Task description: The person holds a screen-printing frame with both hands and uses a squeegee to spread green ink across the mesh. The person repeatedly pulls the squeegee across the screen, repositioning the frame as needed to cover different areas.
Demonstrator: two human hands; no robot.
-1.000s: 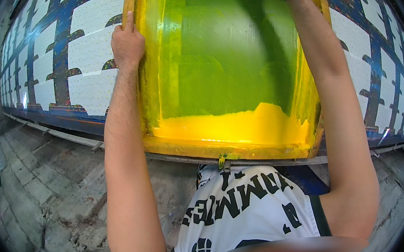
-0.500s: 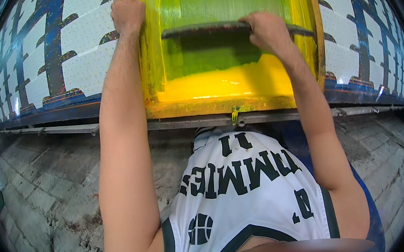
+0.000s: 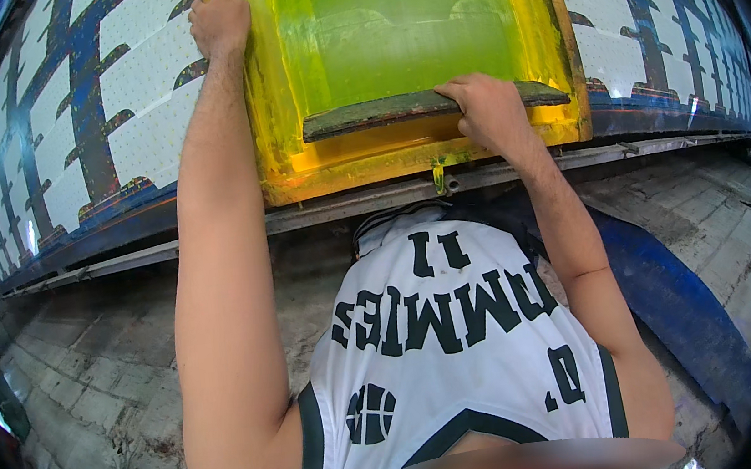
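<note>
My left hand [image 3: 220,26] grips the left edge of a yellow-stained wooden screen frame [image 3: 342,181], one finger stretched along it. My right hand [image 3: 486,113] is closed on a long, dark squeegee [image 3: 363,118], which lies crosswise near the frame's lower end. A band of yellow ink [image 3: 349,153] shows just below the squeegee. The screen's mesh [image 3: 402,53] above it is translucent green, with faint shapes showing through. The frame lies on a long table surface covered with white printed pieces [image 3: 145,48] on a dark blue ground.
A metal rail [image 3: 300,217] runs along the table's near edge, with a small fitting [image 3: 451,185] at the frame's middle. My white-and-dark jersey [image 3: 442,346] is below. A blue object [image 3: 674,285] lies to the right over the grimy concrete floor [image 3: 88,375].
My right hand has come from the screen's top down to its lower end with the squeegee, over the yellow ink band. My left hand stays on the frame. The view has shifted.
</note>
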